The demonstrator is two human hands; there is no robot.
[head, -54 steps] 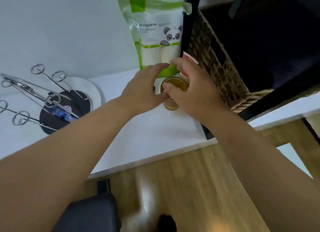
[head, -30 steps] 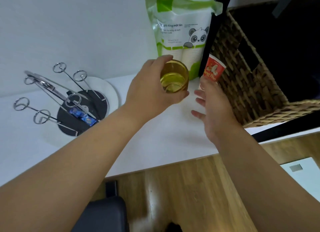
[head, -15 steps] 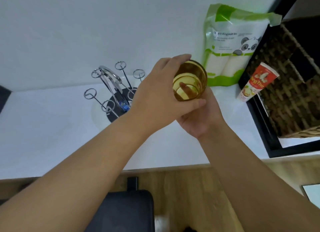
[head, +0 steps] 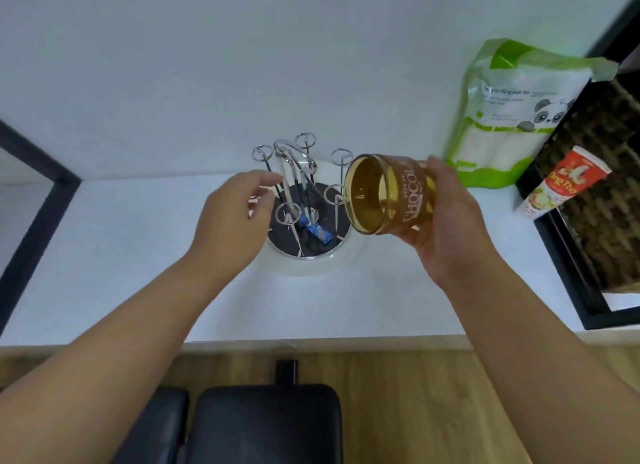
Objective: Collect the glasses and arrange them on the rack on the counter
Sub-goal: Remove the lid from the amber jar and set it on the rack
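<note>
An amber glass (head: 384, 195) with white lettering lies on its side in the air, its mouth facing left toward the rack. My right hand (head: 446, 217) grips it around the base. The rack (head: 304, 200) is a round black-and-white base with several chrome prongs ending in rings, standing on the white counter (head: 138, 255) by the wall. No glass hangs on it. My left hand (head: 235, 217) hovers open just left of the rack, fingers near the prongs, holding nothing.
A green and white panda bag (head: 509, 117) leans on the wall at right. A red tube (head: 561, 183) rests against a wicker basket (head: 602, 193) in a black frame. A black stool (head: 263, 425) stands on the wooden floor below the counter edge.
The glass passed from my left hand to my right and tipped from upright onto its side. My left hand let go and moved to the rack. The view swung left, centring the rack.
</note>
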